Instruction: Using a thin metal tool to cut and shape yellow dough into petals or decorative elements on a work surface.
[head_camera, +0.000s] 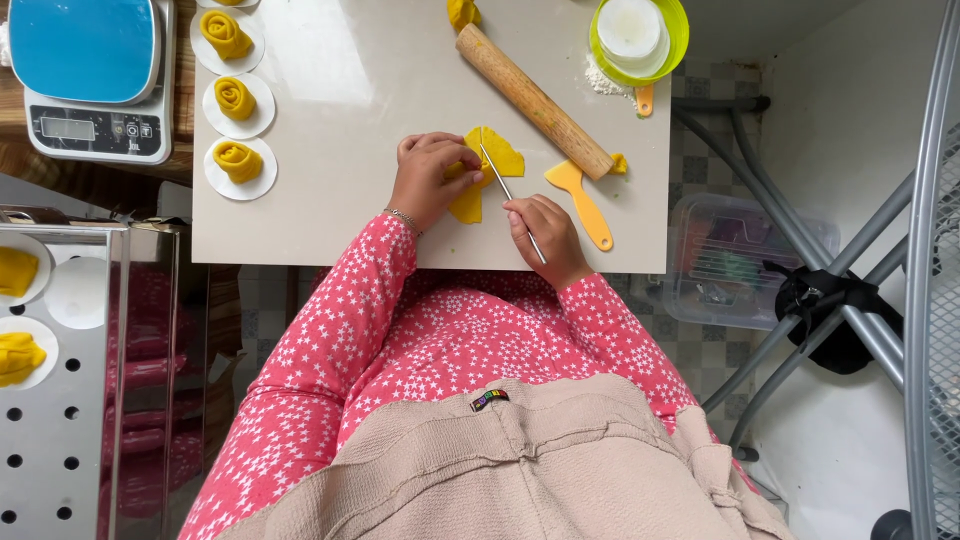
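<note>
Pink starry sleeves reach out to the white counter (330, 200). Left hand (428, 175) presses its fingers down on the flat yellow dough (487, 172). Right hand (545, 235) pinches a thin stick (510, 195) tight, tip on the dough. Wooden rolling pin (533, 100) and yellow scraper (580, 200) lie just beside.

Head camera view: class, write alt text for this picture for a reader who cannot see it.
Seen from above, a person's left hand presses a folded piece of yellow dough on a white table while the right hand holds a thin metal stick against it. A wooden rolling pin, yellow scraper and three rolled dough pieces on white discs lie nearby.
</note>
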